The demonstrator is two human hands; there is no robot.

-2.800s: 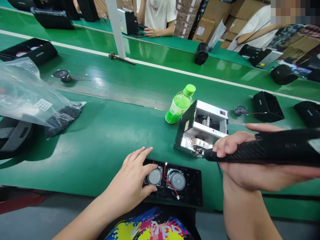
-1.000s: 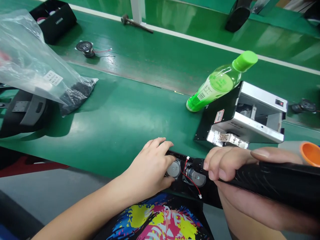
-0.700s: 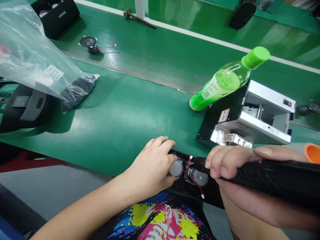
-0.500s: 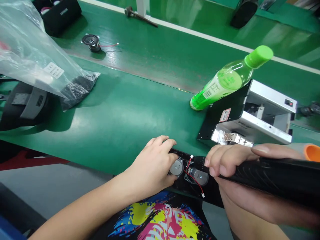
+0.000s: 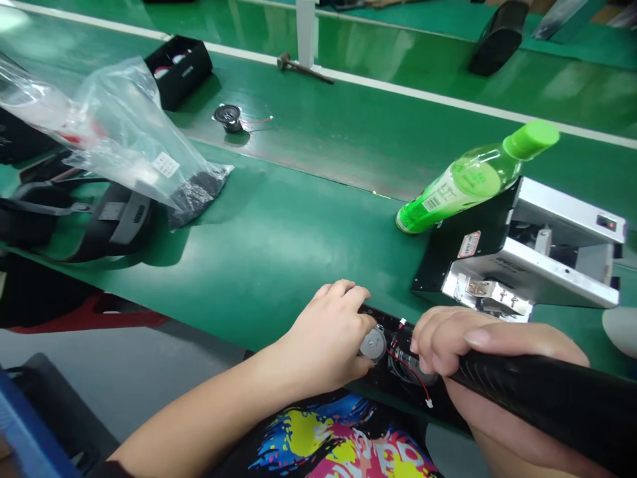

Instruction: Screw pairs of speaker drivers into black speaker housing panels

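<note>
A black housing (image 5: 450,413) lies at the front edge of the green table, close to my body. Two round speakers with grey metal backs sit in it. My left hand (image 5: 328,338) is closed around the left speaker (image 5: 374,344), its thumb on the near side and fingers on the far side. In my right hand (image 5: 462,335) is a long black electric screwdriver (image 5: 537,395), pointing left over the housing. Its tip is by the right speaker (image 5: 422,372), which my fingers partly cover. A red wire (image 5: 411,368) with white plugs runs across between the speakers.
Right of the housing stands a black and silver machine (image 5: 512,252), with a green-capped bottle (image 5: 462,186) behind it. A plastic bag (image 5: 144,146), a headset-like strap (image 5: 119,219), a loose speaker (image 5: 229,118), a black box (image 5: 182,70) and a hammer (image 5: 303,68) are farther off.
The camera view has swung, so everything sits farther right and lower. The screwdriver and my right hand now cover more of the right speaker. My left hand keeps its hold.
</note>
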